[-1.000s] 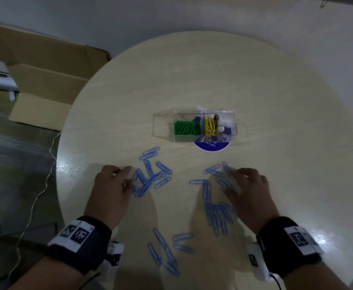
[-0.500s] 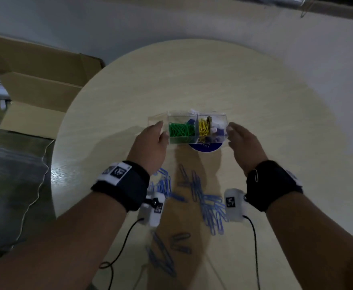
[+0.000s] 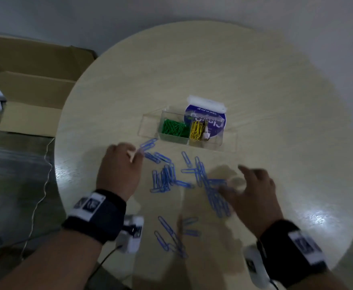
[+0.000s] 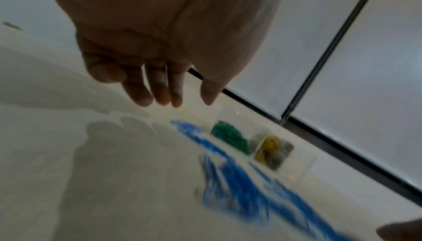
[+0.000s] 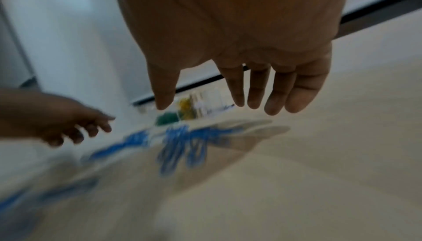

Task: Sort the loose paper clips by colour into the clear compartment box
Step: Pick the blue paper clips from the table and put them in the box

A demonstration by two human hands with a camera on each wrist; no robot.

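Note:
The clear compartment box (image 3: 213, 141) stands mid-table with green clips (image 3: 172, 128) in one cell, yellow clips (image 3: 196, 130) in the cell to their right, and an empty-looking cell at its left end. Several loose blue clips (image 3: 165, 178) lie scattered in front of it. My left hand (image 3: 129, 151) hovers at the left of the clips, fingers relaxed and holding nothing, as the left wrist view shows (image 4: 175, 100). My right hand (image 3: 232, 178) is spread above the right-hand pile (image 3: 217, 197), fingers straight and empty (image 5: 205, 104). The wrist views are blurred.
A round blue-labelled pack (image 3: 211, 120) lies under and behind the box. The round wooden table (image 3: 276, 101) has bare surface beyond and to the right. Cardboard boxes (image 3: 31, 86) and a cable (image 3: 44, 164) are on the floor at left.
Half a second ago both hands touched the two ends of the box. They have since pulled back toward me and now hang over the blue clips.

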